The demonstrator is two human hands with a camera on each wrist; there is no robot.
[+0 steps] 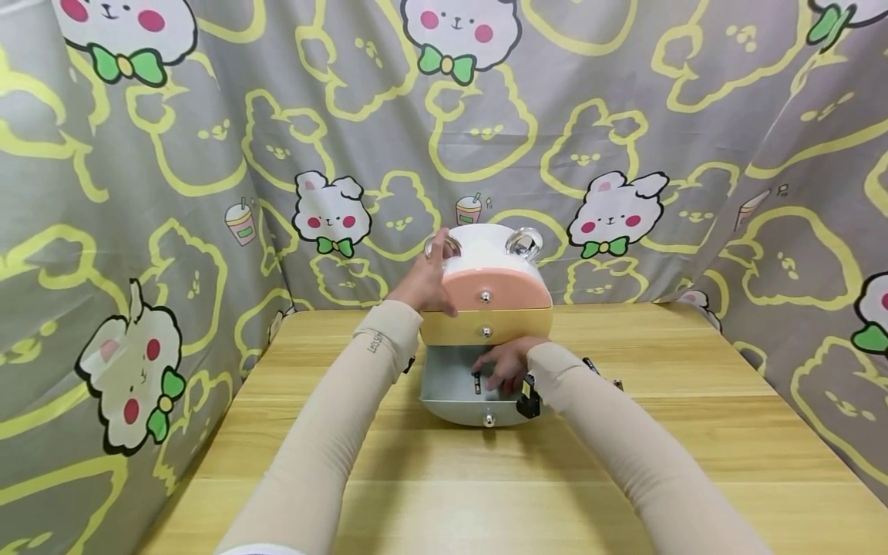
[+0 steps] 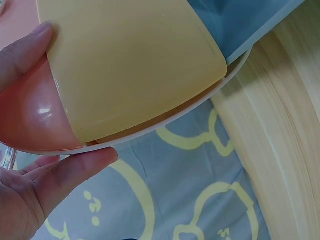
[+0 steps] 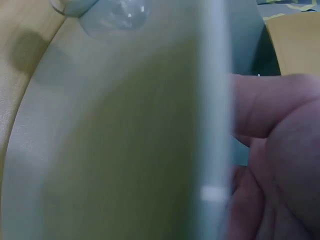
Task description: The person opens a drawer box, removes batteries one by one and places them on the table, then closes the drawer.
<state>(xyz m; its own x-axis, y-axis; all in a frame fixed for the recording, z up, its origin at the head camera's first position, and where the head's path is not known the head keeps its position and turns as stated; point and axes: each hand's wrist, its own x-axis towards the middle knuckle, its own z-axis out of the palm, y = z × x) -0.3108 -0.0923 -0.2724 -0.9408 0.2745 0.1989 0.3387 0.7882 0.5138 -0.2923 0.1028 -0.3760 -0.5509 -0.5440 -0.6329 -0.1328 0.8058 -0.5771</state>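
Observation:
A small cabinet (image 1: 496, 250) with a white top, clear ring ears and round knobs stands on the table. Its orange drawer (image 1: 516, 287) and yellow drawer (image 1: 451, 327) are in; the grey-blue bottom drawer (image 1: 444, 412) is pulled out. My left hand (image 1: 426, 281) grips the cabinet's left side, thumb on the front and fingers along the edge, clearer in the left wrist view. Inside the bottom drawer, my right hand (image 1: 509, 362) has loosely bent fingers at a small dark battery (image 1: 477, 383). In the right wrist view the drawer front (image 3: 125, 140) hides most fingertips.
Two small dark objects, a black one (image 1: 590, 366) and a brownish one (image 1: 618, 384), lie on the table (image 1: 444, 493) beyond my right sleeve. A patterned grey curtain (image 1: 388, 139) surrounds the table at the back and sides. A black wrist camera (image 1: 529, 399) sits at my right wrist.

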